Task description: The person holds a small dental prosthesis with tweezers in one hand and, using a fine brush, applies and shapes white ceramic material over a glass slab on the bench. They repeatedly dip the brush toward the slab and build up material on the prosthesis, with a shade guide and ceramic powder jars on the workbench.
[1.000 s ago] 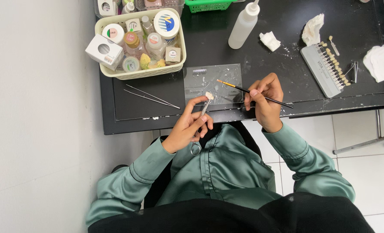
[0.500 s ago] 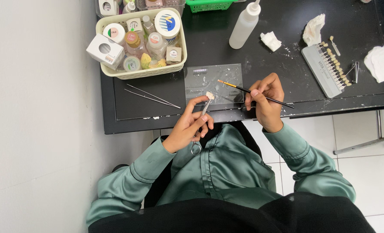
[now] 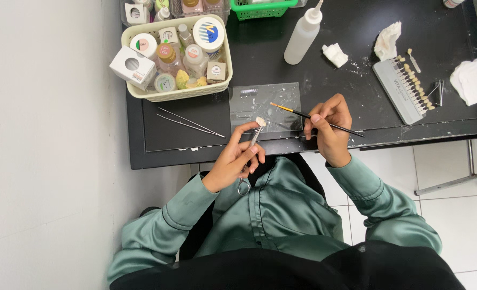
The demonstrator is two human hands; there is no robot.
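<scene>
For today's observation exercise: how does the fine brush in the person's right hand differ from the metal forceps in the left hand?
The brush is a thin dark stick with a yellowish end near its tip; the forceps are shiny metal with a ring handle. The brush carries nothing visible, while the forceps clamp a small whitish piece. The brush lies nearly level, the forceps stand steeper. Both point at the clear glass slab.

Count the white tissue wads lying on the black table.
3. One small tissue wad beside the squeeze bottle, one above the tooth shade guide, one larger at the table's right edge. Others may lie outside the frame.
</scene>
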